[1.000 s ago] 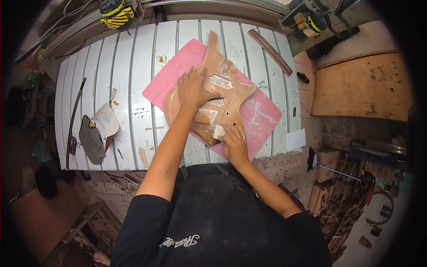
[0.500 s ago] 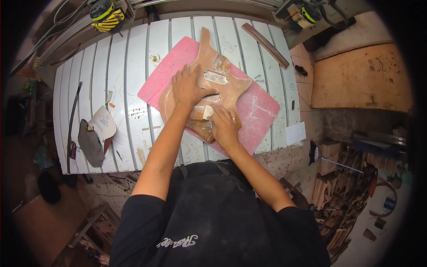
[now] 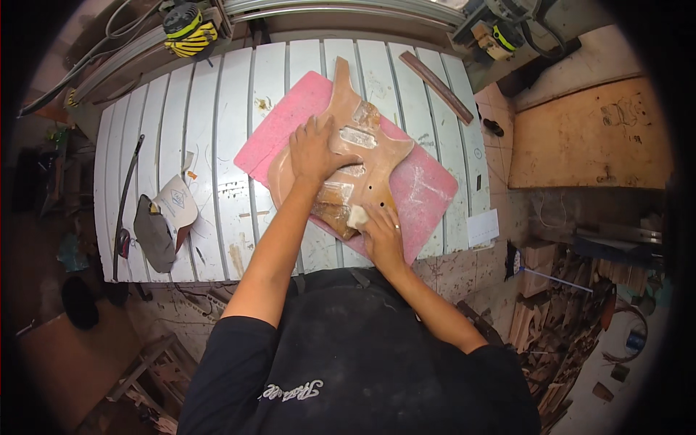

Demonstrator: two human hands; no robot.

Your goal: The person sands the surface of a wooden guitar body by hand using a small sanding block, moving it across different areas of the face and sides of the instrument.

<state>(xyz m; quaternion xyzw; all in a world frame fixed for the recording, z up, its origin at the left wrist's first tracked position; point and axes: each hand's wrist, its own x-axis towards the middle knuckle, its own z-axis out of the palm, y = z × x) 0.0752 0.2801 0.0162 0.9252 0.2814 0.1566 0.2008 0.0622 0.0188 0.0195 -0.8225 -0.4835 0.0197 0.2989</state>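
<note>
Left hand [image 3: 313, 151], spread, is bracing guitar body [image 3: 386, 154]; right hand [image 3: 381, 232], clamped on pale block [image 3: 356, 216], is probably sanding; next stroke's needing even pressure.

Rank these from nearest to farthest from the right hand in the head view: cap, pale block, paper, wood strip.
1. Pale block: held in the right hand.
2. Paper: to its right, at the table's right edge.
3. Wood strip: beyond it, at the upper right.
4. Cap: far over on the left.
</note>
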